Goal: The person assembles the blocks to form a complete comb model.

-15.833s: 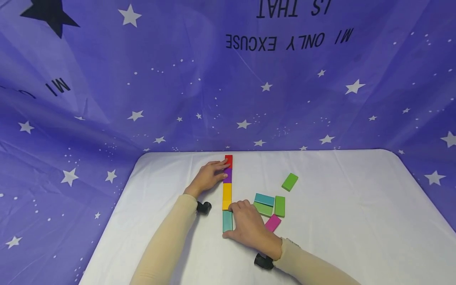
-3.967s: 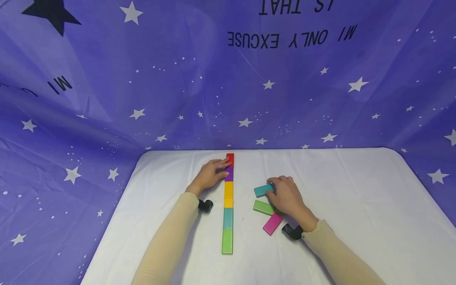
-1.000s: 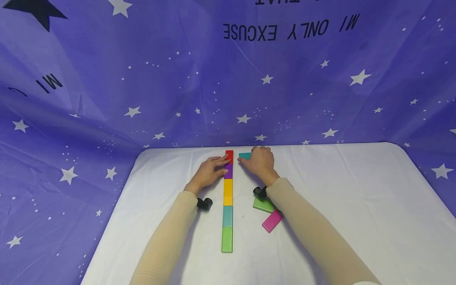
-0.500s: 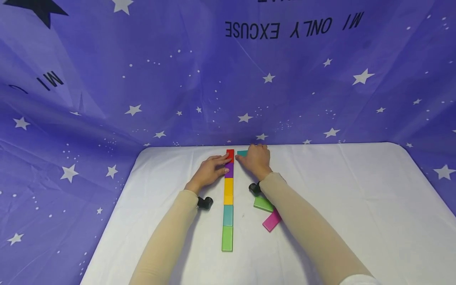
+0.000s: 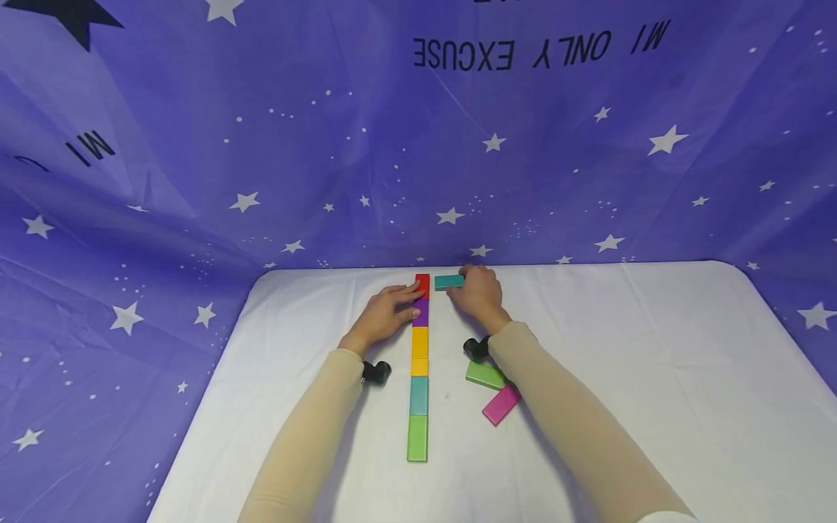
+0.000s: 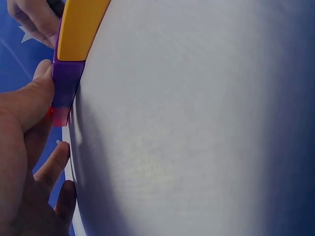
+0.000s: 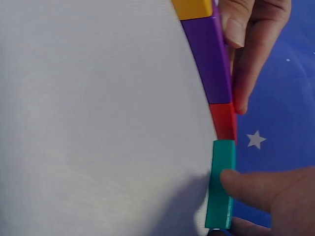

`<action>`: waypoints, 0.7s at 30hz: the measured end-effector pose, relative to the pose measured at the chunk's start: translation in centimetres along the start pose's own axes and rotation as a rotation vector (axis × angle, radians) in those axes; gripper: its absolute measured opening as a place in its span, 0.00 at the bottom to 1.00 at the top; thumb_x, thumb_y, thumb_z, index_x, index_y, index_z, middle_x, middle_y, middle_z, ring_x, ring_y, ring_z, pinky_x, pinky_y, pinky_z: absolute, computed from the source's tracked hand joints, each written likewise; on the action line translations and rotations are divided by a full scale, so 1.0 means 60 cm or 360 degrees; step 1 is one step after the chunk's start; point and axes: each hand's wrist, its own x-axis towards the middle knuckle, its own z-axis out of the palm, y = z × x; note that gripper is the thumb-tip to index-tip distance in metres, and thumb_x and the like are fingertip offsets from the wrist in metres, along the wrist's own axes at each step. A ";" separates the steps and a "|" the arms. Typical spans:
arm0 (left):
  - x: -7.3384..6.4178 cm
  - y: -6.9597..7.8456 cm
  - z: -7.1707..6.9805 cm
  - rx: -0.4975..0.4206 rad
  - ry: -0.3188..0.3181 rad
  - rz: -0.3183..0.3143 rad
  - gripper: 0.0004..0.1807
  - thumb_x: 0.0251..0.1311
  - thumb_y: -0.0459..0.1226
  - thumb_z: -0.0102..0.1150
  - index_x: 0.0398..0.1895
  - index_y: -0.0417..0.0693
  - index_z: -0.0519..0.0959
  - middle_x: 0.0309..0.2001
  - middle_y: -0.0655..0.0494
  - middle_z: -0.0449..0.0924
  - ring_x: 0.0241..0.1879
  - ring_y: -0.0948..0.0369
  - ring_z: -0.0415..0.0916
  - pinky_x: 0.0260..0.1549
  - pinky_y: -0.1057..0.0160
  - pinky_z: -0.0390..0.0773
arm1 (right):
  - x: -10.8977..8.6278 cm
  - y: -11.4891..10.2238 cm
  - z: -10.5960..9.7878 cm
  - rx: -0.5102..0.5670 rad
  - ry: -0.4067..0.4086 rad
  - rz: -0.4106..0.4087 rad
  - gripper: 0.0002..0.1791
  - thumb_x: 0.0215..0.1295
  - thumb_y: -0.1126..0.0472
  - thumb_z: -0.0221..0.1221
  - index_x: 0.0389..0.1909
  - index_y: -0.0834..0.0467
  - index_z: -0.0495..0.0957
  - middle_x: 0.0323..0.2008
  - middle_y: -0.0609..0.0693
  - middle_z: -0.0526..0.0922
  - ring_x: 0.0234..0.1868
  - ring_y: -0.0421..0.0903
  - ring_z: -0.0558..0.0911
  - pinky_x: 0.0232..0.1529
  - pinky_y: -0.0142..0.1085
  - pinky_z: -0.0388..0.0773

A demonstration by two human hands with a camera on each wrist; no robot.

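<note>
In the head view my left hand (image 5: 384, 314) rests on the far end of a column of blocks, its fingers relaxed on the red block (image 5: 423, 280) and thumb at the purple block (image 5: 420, 317). Nearer come yellow blocks (image 5: 420, 343), a teal block (image 5: 418, 396) and a green block (image 5: 418, 439), end to end. My right hand (image 5: 479, 294) pinches another teal block (image 5: 447, 282) between thumb and fingers. That block lies crosswise just right of the red one, with a narrow gap in the head view. The right wrist view shows the thumb on the teal block (image 7: 221, 196).
A loose green block (image 5: 485, 375) and a magenta block (image 5: 500, 404) lie by the right forearm, partly behind the sleeve. The white table (image 5: 654, 392) backs onto a purple starry cloth (image 5: 556, 145). Black wrist cameras (image 5: 377, 373) sit on both wrists.
A green block has joined the column's near end. My right hand has carried the teal block from the loose pile to beside the red block, lately shifting its grip rightward. The left hand stayed put.
</note>
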 end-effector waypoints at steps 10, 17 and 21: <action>0.000 0.000 -0.001 -0.0005 -0.0001 -0.0001 0.26 0.68 0.45 0.62 0.68 0.55 0.75 0.74 0.63 0.64 0.73 0.52 0.60 0.73 0.45 0.55 | 0.002 -0.005 0.005 0.0072 0.0038 -0.0013 0.27 0.60 0.51 0.68 0.57 0.63 0.81 0.52 0.62 0.83 0.54 0.61 0.79 0.54 0.52 0.77; 0.000 -0.001 0.000 -0.0011 -0.0014 -0.0044 0.26 0.68 0.46 0.62 0.69 0.58 0.74 0.74 0.65 0.64 0.74 0.53 0.59 0.73 0.46 0.54 | 0.006 -0.010 0.005 0.0038 0.0026 -0.0010 0.27 0.61 0.50 0.67 0.57 0.61 0.81 0.52 0.62 0.83 0.55 0.61 0.78 0.56 0.52 0.76; -0.001 0.001 -0.001 -0.0006 -0.0017 -0.0043 0.26 0.68 0.46 0.61 0.69 0.58 0.74 0.74 0.65 0.64 0.74 0.53 0.58 0.73 0.45 0.53 | 0.007 -0.011 0.005 0.0023 0.0037 -0.0022 0.27 0.60 0.50 0.67 0.57 0.61 0.81 0.51 0.62 0.83 0.54 0.61 0.79 0.55 0.52 0.76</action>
